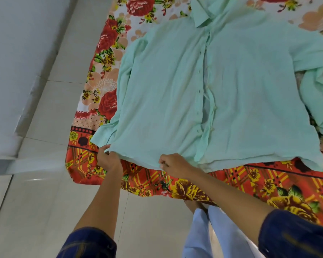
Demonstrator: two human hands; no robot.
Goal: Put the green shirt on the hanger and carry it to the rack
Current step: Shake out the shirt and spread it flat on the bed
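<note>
On the bed's floral sheet [93,164]: green shirt [203,90], spread flat, front up, collar away. Left hand [108,159]: fingers curled, pinching the hem's left corner. Right hand [172,164]: fingers curled tight, gripping the hem just left of the placket.

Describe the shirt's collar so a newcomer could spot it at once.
On the floral bedsheet lies the pale green button-front shirt, spread flat. At its far end, opposite the hem both hands pinch, sits the folded pointed collar, the only stiff, doubled fabric.
</note>
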